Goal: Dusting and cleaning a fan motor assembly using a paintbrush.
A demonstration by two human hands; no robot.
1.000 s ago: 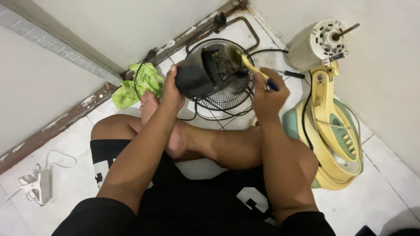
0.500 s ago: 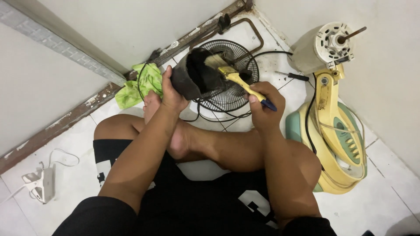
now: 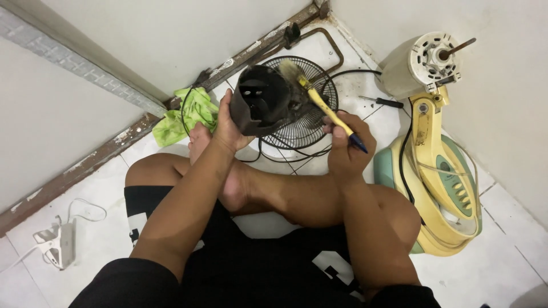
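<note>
Hands, two of them, are busy over the person's crossed legs: the left hand (image 3: 225, 128) is clamped round one dark plastic cover (image 3: 264, 102), open end facing up, while the right hand (image 3: 347, 147) has its fingers closed on one yellow-handled brush (image 3: 322, 106) whose bristles touch the cover's rim at about two o'clock. Beneath the cover lies one round wire grille (image 3: 311, 122) on the white tiles. One green rag (image 3: 188, 112) sits at nine o'clock from the cover, one bare fan motor (image 3: 419, 63) on its cream stand (image 3: 442, 188) at three o'clock, one screwdriver (image 3: 381, 102) beside it, and one white power strip (image 3: 57, 245) far off at seven.
</note>
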